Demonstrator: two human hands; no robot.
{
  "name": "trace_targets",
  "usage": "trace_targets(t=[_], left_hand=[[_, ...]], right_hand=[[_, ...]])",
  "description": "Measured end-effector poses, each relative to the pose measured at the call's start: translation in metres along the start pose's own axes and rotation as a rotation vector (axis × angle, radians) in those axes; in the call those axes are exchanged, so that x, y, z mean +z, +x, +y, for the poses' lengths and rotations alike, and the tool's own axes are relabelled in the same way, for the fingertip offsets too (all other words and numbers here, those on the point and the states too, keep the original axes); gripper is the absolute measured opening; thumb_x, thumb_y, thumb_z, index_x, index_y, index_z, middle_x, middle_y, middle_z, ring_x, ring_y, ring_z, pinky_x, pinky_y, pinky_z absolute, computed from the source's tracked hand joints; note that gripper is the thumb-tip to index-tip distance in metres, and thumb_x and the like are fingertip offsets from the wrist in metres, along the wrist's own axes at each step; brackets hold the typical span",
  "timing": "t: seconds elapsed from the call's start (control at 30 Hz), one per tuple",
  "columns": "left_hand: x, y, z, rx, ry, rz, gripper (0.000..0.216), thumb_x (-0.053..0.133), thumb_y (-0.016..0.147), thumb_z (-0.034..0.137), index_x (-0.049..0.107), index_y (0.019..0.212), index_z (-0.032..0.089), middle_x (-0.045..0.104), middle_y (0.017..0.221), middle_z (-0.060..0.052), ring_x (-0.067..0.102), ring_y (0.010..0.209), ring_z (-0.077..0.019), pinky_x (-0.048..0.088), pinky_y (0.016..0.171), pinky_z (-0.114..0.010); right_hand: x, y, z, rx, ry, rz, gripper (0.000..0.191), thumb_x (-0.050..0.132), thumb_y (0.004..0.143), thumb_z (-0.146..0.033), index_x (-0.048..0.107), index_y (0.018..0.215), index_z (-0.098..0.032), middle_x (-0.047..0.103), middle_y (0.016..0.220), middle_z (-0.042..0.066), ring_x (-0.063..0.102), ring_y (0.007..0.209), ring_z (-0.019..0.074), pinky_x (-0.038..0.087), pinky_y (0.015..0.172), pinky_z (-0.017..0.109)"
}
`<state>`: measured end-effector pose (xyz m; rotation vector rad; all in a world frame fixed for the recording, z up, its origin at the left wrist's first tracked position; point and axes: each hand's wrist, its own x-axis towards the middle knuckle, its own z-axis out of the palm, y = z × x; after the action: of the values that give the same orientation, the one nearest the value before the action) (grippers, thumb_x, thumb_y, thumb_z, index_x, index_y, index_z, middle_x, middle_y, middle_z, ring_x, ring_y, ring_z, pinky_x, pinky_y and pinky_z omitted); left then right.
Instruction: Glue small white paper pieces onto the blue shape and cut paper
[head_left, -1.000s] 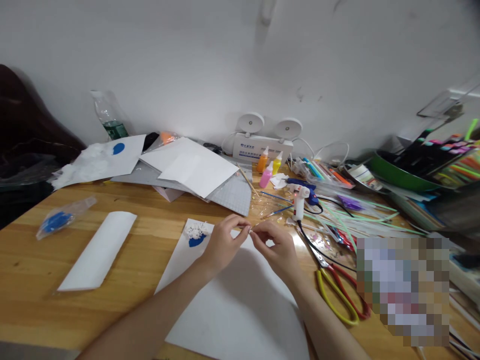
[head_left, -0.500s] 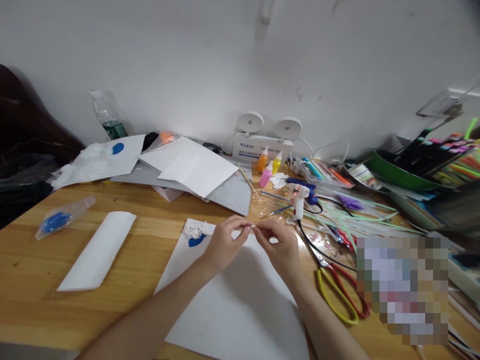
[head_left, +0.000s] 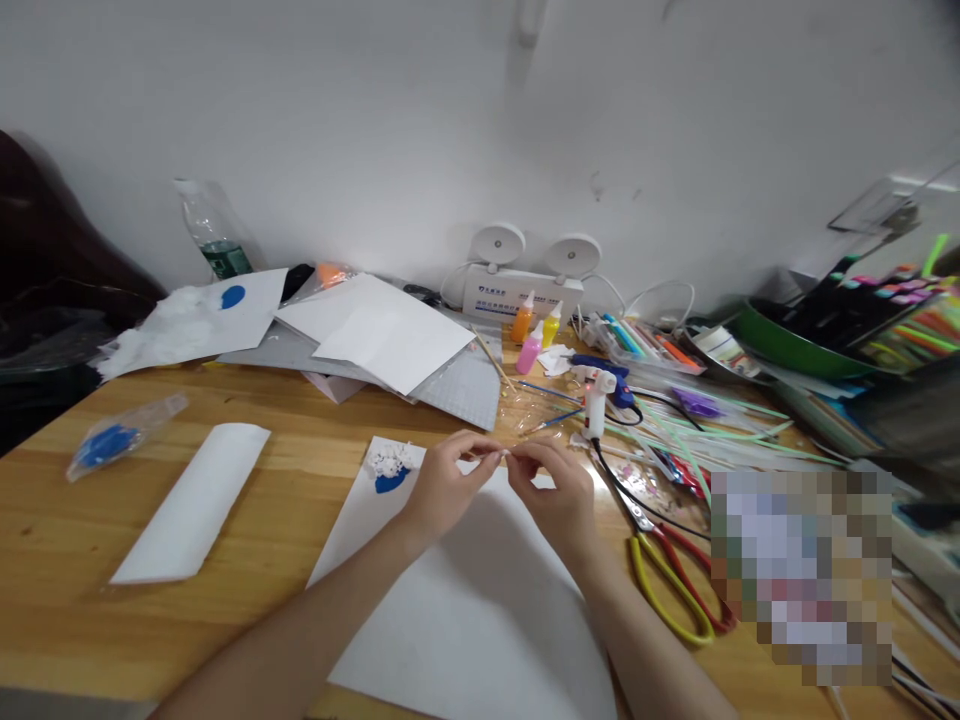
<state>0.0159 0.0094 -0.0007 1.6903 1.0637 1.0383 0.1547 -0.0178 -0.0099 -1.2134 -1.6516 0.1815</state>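
Above a large white sheet [head_left: 480, 610], my left hand [head_left: 446, 490] and my right hand [head_left: 556, 495] meet at the fingertips. Both are closed in a pinch on a tiny white piece [head_left: 505, 453], whose material is too small to make out. Left of my left hand, at the sheet's far corner, white crumbs [head_left: 388, 460] lie against a flat blue patch [head_left: 391, 482]. My hands cast a shadow over the sheet.
Red-and-yellow-handled scissors [head_left: 671, 580] and a white glue gun [head_left: 595, 400] with a black cord lie to the right. Small paint bottles [head_left: 529, 348] stand behind. A folded white paper [head_left: 195, 505] and a bag with blue stuff [head_left: 112, 445] are at left.
The fingertips shift only very slightly around the white piece. The whole view has drifted a little; the things on the table stay in place.
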Motion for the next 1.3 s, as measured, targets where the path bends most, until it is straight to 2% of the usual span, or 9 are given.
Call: trace_targets(t=[0.17, 0.37, 0.53, 0.8, 0.93, 1.1, 1.3], left_hand=[[-0.0007, 0.0012, -0.0015, -0.001, 0.065, 0.050, 0.012, 0.053, 0.074, 0.027, 0.060, 0.076, 0.018, 0.063, 0.076, -0.001, 0.058, 0.074, -0.0134, 0.043, 0.072, -0.026], [-0.0010, 0.0007, 0.0014, 0.019, 0.078, 0.024, 0.013, 0.050, 0.076, 0.025, 0.059, 0.079, 0.017, 0.063, 0.078, -0.001, 0.057, 0.076, -0.0126, 0.042, 0.073, -0.025], [-0.0009, -0.0006, 0.0048, 0.024, 0.050, -0.029, 0.015, 0.046, 0.078, 0.023, 0.060, 0.083, 0.018, 0.063, 0.082, -0.001, 0.057, 0.078, -0.0123, 0.042, 0.073, -0.024], [-0.0007, -0.0001, 0.0022, 0.043, 0.049, -0.009, 0.015, 0.048, 0.076, 0.022, 0.061, 0.082, 0.018, 0.064, 0.081, -0.001, 0.057, 0.078, -0.0127, 0.043, 0.073, -0.024], [-0.0002, -0.0005, 0.0022, 0.028, 0.020, -0.012, 0.016, 0.049, 0.075, 0.022, 0.061, 0.084, 0.017, 0.064, 0.082, -0.003, 0.057, 0.076, -0.0132, 0.044, 0.073, -0.026], [0.0007, -0.0006, 0.0040, 0.015, -0.007, -0.031, 0.016, 0.049, 0.076, 0.023, 0.061, 0.086, 0.018, 0.064, 0.084, -0.003, 0.058, 0.076, -0.0131, 0.045, 0.073, -0.026], [-0.0005, 0.0013, 0.0003, -0.023, -0.006, 0.023, 0.014, 0.052, 0.075, 0.027, 0.060, 0.080, 0.017, 0.064, 0.080, -0.002, 0.059, 0.076, -0.0136, 0.045, 0.073, -0.026]], right_hand=[[-0.0015, 0.0019, -0.0034, 0.083, 0.053, -0.083, 0.005, 0.054, 0.074, -0.013, 0.055, 0.072, -0.018, 0.054, 0.064, 0.001, 0.049, 0.056, 0.0108, 0.041, 0.052, 0.024], [-0.0017, 0.0017, -0.0057, 0.097, 0.084, -0.114, 0.005, 0.053, 0.074, -0.014, 0.056, 0.071, -0.018, 0.054, 0.064, 0.000, 0.048, 0.055, 0.0103, 0.040, 0.052, 0.023], [-0.0012, 0.0012, -0.0038, 0.104, 0.086, -0.104, 0.006, 0.053, 0.074, -0.015, 0.057, 0.073, -0.018, 0.055, 0.066, 0.000, 0.049, 0.055, 0.0100, 0.041, 0.052, 0.023], [-0.0011, 0.0016, -0.0033, 0.118, 0.018, -0.048, 0.006, 0.054, 0.075, -0.019, 0.060, 0.075, -0.019, 0.056, 0.067, 0.001, 0.049, 0.053, 0.0098, 0.042, 0.050, 0.023], [0.0008, -0.0006, -0.0027, 0.070, 0.022, -0.012, 0.011, 0.053, 0.076, -0.016, 0.062, 0.081, -0.019, 0.059, 0.073, 0.002, 0.051, 0.055, 0.0099, 0.044, 0.052, 0.023], [0.0028, -0.0026, -0.0042, 0.021, 0.013, 0.043, 0.011, 0.053, 0.075, -0.013, 0.061, 0.079, -0.019, 0.058, 0.069, 0.003, 0.050, 0.056, 0.0106, 0.043, 0.051, 0.024], [-0.0001, 0.0003, -0.0070, 0.096, 0.037, -0.019, 0.004, 0.054, 0.074, -0.015, 0.056, 0.074, -0.018, 0.054, 0.067, 0.001, 0.048, 0.056, 0.0104, 0.042, 0.051, 0.024]])
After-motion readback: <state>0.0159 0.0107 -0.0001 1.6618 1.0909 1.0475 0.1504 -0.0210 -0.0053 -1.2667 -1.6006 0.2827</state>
